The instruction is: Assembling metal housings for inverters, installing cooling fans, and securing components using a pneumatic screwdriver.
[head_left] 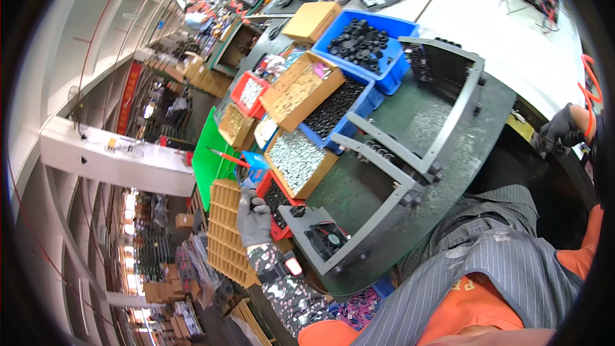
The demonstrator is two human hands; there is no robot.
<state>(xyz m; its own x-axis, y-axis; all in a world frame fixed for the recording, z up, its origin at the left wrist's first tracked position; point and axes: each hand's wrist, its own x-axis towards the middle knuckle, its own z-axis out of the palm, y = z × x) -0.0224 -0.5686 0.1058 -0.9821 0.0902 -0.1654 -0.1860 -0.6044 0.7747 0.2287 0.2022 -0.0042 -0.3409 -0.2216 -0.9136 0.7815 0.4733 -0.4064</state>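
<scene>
My left hand [255,219], in a grey glove, is held with its fingers curled beside a red bin [280,231] of small black parts. Whatever those fingers pinch is hidden. At the far right, my right hand [556,132], also gloved, hangs past the table edge with its fingers bent; their contents I cannot make out. A grey metal frame [381,173] with black feet stands on the dark green tabletop [474,154] in front of me. A small black fan [327,237] sits inside its near left corner.
Beyond the frame are a cardboard box [296,161] of silvery parts, a blue bin [378,48] of black round parts and a lidded carton [312,21]. A divided cardboard tray [225,234] lies left of my hand. An orange coiled hose [590,80] hangs near my right wrist.
</scene>
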